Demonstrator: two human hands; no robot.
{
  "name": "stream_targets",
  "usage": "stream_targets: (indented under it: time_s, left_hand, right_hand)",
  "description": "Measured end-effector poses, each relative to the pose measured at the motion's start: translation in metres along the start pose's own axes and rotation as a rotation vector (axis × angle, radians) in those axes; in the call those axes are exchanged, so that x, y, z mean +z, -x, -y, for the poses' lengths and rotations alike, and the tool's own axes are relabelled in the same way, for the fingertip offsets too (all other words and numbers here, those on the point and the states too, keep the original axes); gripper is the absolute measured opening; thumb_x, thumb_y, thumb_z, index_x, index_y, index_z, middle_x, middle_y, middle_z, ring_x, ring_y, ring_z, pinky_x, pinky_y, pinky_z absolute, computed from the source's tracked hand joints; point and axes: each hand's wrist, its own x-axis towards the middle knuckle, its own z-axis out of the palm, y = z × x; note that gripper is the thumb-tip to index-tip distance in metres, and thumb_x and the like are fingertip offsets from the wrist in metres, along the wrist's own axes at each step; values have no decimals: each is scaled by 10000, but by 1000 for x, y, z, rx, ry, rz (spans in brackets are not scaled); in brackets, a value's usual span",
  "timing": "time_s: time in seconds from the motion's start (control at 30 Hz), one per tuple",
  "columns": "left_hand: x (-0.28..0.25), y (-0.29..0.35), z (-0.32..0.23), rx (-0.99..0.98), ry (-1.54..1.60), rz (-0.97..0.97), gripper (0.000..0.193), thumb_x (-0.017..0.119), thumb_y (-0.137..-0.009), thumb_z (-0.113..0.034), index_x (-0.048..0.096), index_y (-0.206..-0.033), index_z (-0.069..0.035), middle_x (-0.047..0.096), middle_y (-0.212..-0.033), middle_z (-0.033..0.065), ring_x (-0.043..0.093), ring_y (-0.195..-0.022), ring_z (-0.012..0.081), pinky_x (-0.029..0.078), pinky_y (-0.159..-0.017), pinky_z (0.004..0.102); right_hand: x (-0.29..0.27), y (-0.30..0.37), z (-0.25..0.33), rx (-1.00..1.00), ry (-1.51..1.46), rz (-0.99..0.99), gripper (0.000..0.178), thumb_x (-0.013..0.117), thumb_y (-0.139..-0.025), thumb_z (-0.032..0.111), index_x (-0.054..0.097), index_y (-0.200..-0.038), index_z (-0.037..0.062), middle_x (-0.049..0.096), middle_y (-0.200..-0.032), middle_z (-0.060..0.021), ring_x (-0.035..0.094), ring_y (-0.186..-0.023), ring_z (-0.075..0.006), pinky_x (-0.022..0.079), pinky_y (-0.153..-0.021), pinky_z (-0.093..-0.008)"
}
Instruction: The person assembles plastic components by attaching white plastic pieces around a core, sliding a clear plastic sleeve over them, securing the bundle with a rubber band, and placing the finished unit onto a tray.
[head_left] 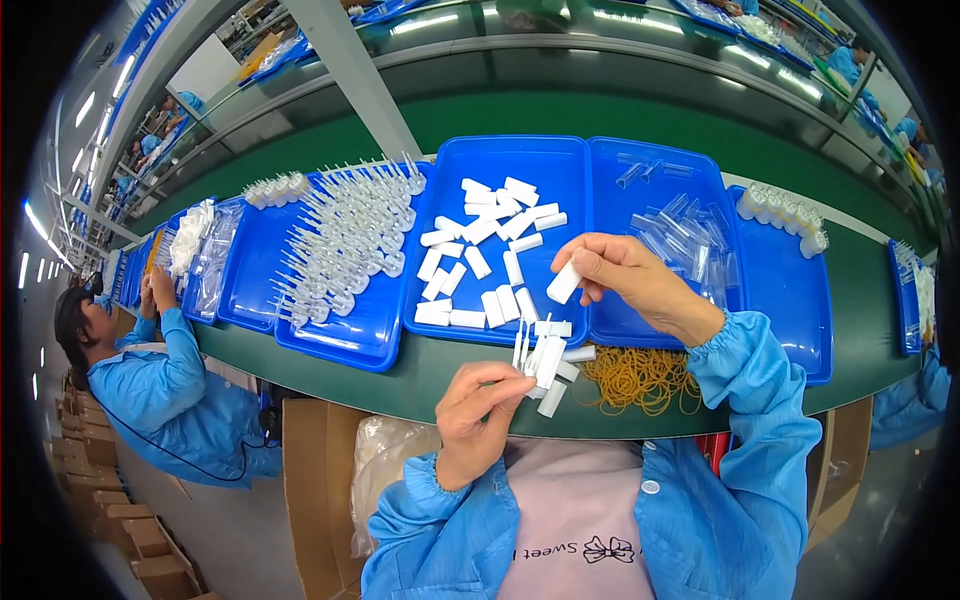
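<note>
Low in the middle, my left hand (475,412) is closed, its fingers pinching a cluster of white thin-stemmed pieces (524,350). Some of those stems stand bare; others seem covered by white rectangular caps. Above and to the right, my right hand (630,278) grips one white cap (564,284) between thumb and fingers, apart from the cluster. Several loose white caps (478,262) are scattered in the blue tray (560,165) ahead of me. A few more caps (552,400) lie on the green table beside the cluster.
Clear plastic tubes (665,245) fill part of the right-hand blue tray (615,320). Yellowish rubber bands (640,380) are heaped before it. On the left, a tray holds rows of thin-stemmed clear pieces (350,235). A co-worker (170,380) in blue sits at far left. Cardboard boxes (310,500) stand below.
</note>
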Motion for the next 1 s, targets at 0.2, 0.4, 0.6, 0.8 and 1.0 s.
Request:
stream_targets:
  time_s: [0.2,0.4,0.6,0.8,1.0]
  left_hand:
    - [2,0,-2,-17,-8,19,204,701,-739,57,710,-922,-34,643,-881,80,599,-789,211,478,-663,283]
    - [0,0,-4,52,-63,54,251,700,-702,69,707,-924,-48,643,-880,73,600,-780,217,474,-663,297]
    - [-1,-4,-2,154,-130,100,322,686,-668,92,709,-946,-69,639,-895,63,597,-782,226,473,-667,298]
    - [-4,1,0,113,-81,86,306,688,-713,78,707,-978,-74,612,-998,101,599,-813,217,485,-698,305]
    - [-2,6,9,63,13,-65,388,717,-759,14,619,-1132,-31,591,-1060,140,620,-847,206,498,-727,302]
  right_hand:
    - [3,3,-1,43,16,54,285,515,-968,286,661,-959,42,595,-811,5,470,-682,-51,396,-635,-191]
    - [7,8,3,49,112,40,276,538,-959,273,674,-999,37,611,-843,-3,472,-734,-69,405,-670,-210]
    - [15,14,10,57,103,209,238,533,-953,203,687,-1032,41,660,-949,-34,574,-890,-107,448,-832,-255]
    - [12,16,15,8,313,183,199,619,-883,197,697,-973,37,666,-912,-48,584,-903,-130,451,-825,-270]
    - [35,31,14,-63,347,96,113,688,-829,146,710,-906,65,639,-892,-40,540,-915,-147,416,-839,-294]
